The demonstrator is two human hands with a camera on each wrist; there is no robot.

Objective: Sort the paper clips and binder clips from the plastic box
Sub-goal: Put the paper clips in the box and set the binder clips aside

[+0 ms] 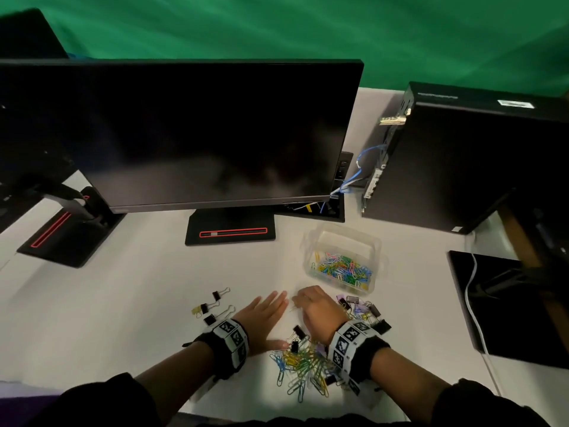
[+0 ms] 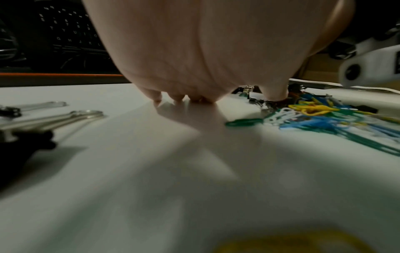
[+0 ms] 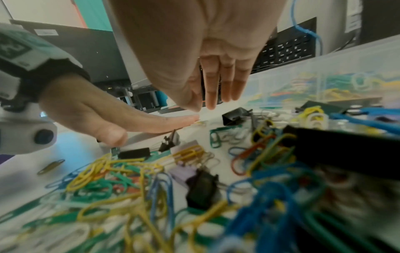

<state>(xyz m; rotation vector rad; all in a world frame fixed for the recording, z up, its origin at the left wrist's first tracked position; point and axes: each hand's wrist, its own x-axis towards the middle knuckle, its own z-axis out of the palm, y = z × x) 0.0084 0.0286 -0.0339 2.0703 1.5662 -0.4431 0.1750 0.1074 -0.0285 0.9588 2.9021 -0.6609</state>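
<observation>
Dark sleeves [image 1: 101, 402] sit at the bottom edge of the head view, with your two banded wrists reaching onto a white counter [image 1: 129, 303]. Room: green backdrop [image 1: 308, 26] behind; a dark monitor [image 1: 191, 131] on a stand with a red-outlined base, a second stand to its left, a black computer tower [image 1: 462, 161] to the right with blue cables at its side, and a black mat [image 1: 511, 306] at the far right. A clear plastic box [image 1: 343, 260] stands on the counter just beyond your hands and holds coloured paper clips. A mixed heap of paper clips [image 1: 303, 368] with a few black binder clips in it lies between your wrists and under your right forearm; more binder clips mixed with paper clips lie just right of your right hand. Four binder clips [image 1: 215, 306] lie apart, left of your left hand. Left hand [image 1: 264, 315]: flat on the counter, fingers [image 2: 195, 98] straight and close together, holding nothing, thumb tip at the edge of the heap. Right hand [image 1: 318, 309]: palm down, fingers [image 3: 211, 95] straight and pressed together, tips just above or at the counter beside the left fingertips; contact cannot be told, and nothing is pinched.
</observation>
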